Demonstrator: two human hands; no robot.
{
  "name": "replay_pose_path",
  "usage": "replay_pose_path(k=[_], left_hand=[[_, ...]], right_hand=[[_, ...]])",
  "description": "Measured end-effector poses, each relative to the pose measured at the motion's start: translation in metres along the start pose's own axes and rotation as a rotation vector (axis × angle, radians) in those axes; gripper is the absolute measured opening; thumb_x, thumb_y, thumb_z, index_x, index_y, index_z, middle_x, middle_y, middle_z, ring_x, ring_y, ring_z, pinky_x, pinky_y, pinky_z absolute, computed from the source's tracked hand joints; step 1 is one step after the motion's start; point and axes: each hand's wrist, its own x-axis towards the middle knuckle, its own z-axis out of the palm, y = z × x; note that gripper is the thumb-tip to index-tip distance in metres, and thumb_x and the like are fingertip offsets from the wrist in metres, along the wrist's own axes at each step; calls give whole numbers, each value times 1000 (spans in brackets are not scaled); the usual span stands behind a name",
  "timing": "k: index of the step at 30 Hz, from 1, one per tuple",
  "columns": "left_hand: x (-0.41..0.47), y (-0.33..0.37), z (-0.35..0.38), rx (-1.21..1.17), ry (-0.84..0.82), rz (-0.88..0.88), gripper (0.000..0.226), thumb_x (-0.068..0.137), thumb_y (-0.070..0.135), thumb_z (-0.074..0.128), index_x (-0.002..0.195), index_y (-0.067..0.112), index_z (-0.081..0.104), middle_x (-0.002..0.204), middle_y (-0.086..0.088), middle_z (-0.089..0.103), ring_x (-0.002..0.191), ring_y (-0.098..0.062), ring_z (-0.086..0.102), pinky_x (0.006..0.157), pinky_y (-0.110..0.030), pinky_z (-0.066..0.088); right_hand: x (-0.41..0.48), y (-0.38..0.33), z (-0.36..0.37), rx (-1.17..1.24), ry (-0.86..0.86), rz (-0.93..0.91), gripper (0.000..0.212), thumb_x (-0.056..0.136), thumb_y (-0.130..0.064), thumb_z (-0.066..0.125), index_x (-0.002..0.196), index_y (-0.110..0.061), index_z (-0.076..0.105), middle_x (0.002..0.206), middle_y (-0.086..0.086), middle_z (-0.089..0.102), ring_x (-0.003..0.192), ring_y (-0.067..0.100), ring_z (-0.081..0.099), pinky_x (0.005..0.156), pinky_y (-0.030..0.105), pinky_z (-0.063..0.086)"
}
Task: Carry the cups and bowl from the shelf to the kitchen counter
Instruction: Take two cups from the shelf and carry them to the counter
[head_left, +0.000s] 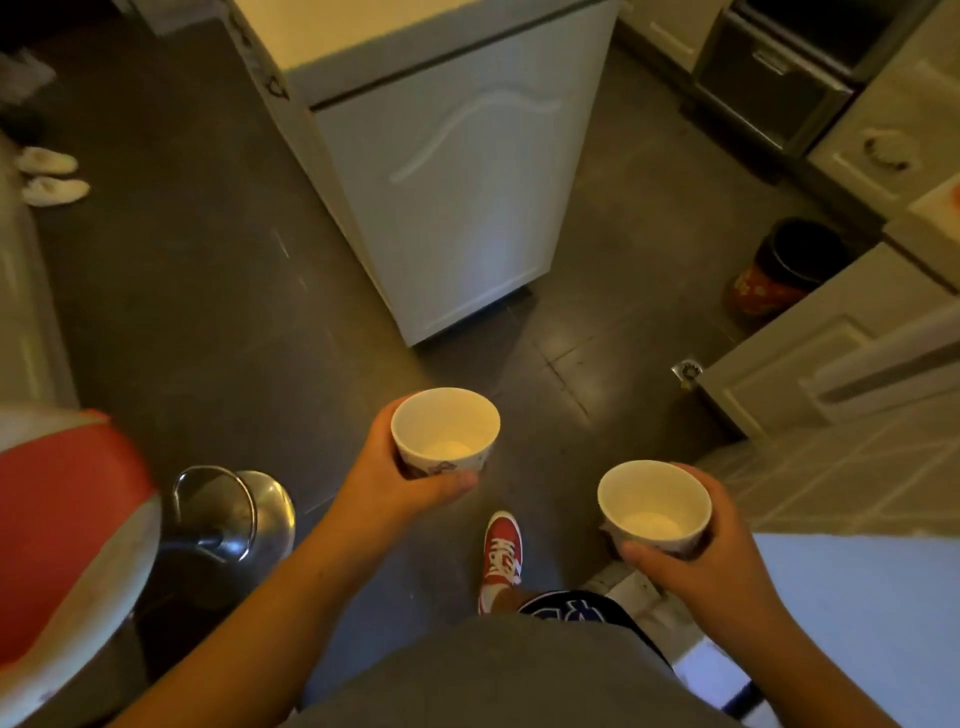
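I hold two white cups upright over the dark floor, both empty inside. My left hand (400, 483) grips one cup (445, 431) from the side, its patterned outer wall showing under my thumb. My right hand (711, 551) wraps around the other cup (654, 506), lower and further right. No bowl and no shelf are in view. The pale top of a counter unit (332, 31) lies ahead at the upper middle.
A white cabinet (441, 182) stands straight ahead. Pale kitchen cabinets (841, 353) line the right side, with a dark and red bin (779, 270) beside them. A red stool seat (62, 519) and its chrome base (228, 514) are at the left. My red shoe (501, 551) is below.
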Motion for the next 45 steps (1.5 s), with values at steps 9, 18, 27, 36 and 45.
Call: replay_pose_path(k=[9,18,27,36,45], left_hand=[[119,51,-45,45,19,0,83,54,32,83,127,39,44,120,15,58,104,-1,60,67,-5,51],[279,98,-73,123,-126,4,77,54,32,84,117,48,44,108,30,59,100,13,58,66,-8,53],[435,176,-10,288,-498,102,81,63,14,88,124,44,43,121,16,57,106,5,59,74,-13,53],[524,220,183,366,-766,156,72,68,5,84,124,31,46,117,13,59,95,16,60,69,-3,49],[570,270,303,367,-706,121,80,65,14,85,133,29,44,123,6,61,107,-5,62,87,-26,53]], right_hand=[[155,-73,29,53,-60,-27,90,46,-43,82,127,-31,45,118,-20,55,107,3,56,84,19,47],[289,-114,62,57,62,-12,87,57,-16,90,129,-28,43,120,-12,55,110,7,54,96,35,45],[320,-122,18,159,423,129,80,45,-49,83,116,-55,48,119,-21,59,107,-4,58,84,23,48],[327,-68,-56,280,662,273,77,46,-34,86,112,-50,50,106,-39,60,99,-17,57,66,6,51],[433,-42,-185,317,567,206,82,54,-19,91,121,-39,49,110,-27,62,104,-10,58,75,3,49]])
